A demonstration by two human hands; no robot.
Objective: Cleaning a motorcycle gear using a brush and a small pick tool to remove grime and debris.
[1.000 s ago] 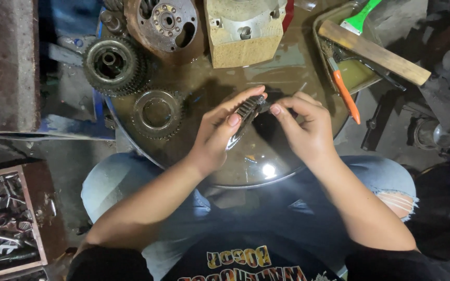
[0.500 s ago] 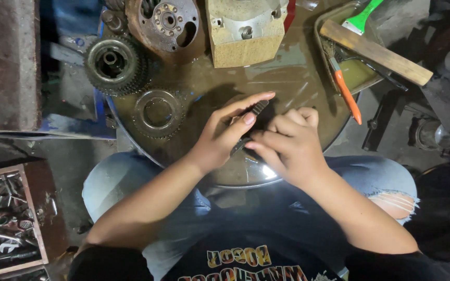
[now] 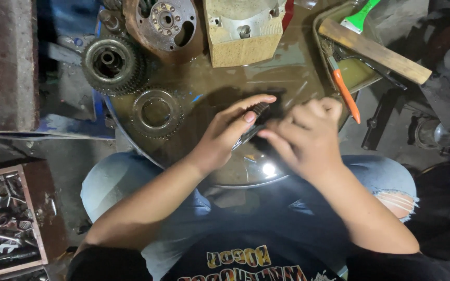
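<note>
Left hand [image 3: 225, 136] and right hand [image 3: 303, 136] together pinch a small dark gear [image 3: 260, 110].

On my oily round tray [image 3: 194, 78] I see a ring gear [image 3: 155, 113], a gear cluster [image 3: 113, 64], a rusty flanged hub [image 3: 163, 23], a tan block [image 3: 243, 32]; an orange-handled tool [image 3: 346, 95] lies nearby.

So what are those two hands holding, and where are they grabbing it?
A small dark toothed metal part. The left hand pinches its toothed edge with the fingertips; the right hand covers its other side, so that grip cannot be told.
</note>
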